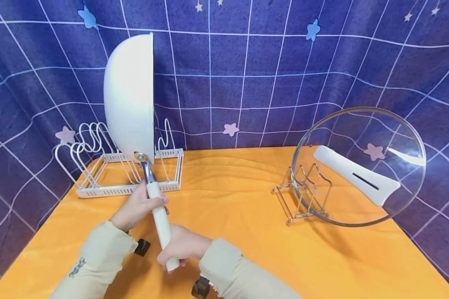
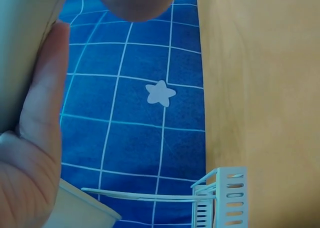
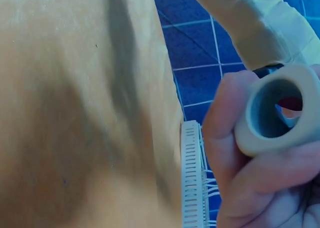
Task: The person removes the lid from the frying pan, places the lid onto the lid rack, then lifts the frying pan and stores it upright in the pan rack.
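A white wok [image 1: 129, 95] stands on its edge at the white wire rack [image 1: 108, 191], its open side facing right. Whether it rests on the rack or hangs just above it, I cannot tell. Its long white handle [image 1: 161, 222] slants down toward me. My left hand [image 1: 139, 207] grips the handle's upper part, below the metal joint, with the thumb over the top. Lower down, my right hand [image 1: 181, 245] holds the handle near its end. In the right wrist view, fingers [image 3: 227, 118] curl round the hollow handle end [image 3: 275, 113].
At the right, a glass lid [image 1: 363, 120] with a long white handle leans upright in a small metal wire stand [image 1: 303, 214]. An orange cloth [image 1: 232, 187] covers the table. Behind it hangs a blue gridded curtain [image 1: 269, 91] with stars.
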### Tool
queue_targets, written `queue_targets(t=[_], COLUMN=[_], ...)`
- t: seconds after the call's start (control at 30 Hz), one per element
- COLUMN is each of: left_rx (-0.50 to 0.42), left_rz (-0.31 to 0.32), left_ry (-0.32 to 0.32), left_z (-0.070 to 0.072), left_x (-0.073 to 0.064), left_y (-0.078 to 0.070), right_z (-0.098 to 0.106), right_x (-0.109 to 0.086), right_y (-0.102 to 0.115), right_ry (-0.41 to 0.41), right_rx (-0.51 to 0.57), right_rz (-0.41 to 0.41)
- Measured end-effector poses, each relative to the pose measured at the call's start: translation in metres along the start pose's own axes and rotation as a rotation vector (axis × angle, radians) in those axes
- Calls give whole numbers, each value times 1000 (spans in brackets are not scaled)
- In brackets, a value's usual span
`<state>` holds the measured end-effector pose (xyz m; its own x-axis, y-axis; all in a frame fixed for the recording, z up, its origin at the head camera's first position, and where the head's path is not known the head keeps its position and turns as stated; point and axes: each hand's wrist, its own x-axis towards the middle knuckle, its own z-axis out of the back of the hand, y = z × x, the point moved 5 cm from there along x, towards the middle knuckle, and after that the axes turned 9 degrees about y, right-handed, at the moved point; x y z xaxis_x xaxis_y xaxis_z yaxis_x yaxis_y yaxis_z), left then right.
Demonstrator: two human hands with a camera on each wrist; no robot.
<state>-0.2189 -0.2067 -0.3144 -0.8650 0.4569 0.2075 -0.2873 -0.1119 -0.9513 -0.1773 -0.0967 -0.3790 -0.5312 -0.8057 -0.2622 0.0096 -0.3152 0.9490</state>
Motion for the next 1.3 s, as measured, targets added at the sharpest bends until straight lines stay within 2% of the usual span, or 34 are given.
queue_targets(t=[0.17, 0.37, 0.6, 0.83, 1.13, 1.3], left_rx=[46, 13, -32, -18, -12, -16], left_rz=[67, 130, 127, 165, 199, 194], left_ry=[-9, -25, -28, -30, -40, -40], left_z=[0, 3, 1, 0, -1, -3], left_x=[1, 7, 10, 14, 20, 23], left_y=[6, 15, 23, 27, 31, 30], right_z=[0, 3, 3, 3, 6, 9], right_x=[1, 2, 4, 5, 4, 3], right_y=[-4, -5, -11, -14, -16, -15], right_ry=[35, 23, 24, 31, 30, 30], right_rx=[38, 62, 111, 168, 194, 195], right_rz=[-13, -47, -63, -54, -91, -98])
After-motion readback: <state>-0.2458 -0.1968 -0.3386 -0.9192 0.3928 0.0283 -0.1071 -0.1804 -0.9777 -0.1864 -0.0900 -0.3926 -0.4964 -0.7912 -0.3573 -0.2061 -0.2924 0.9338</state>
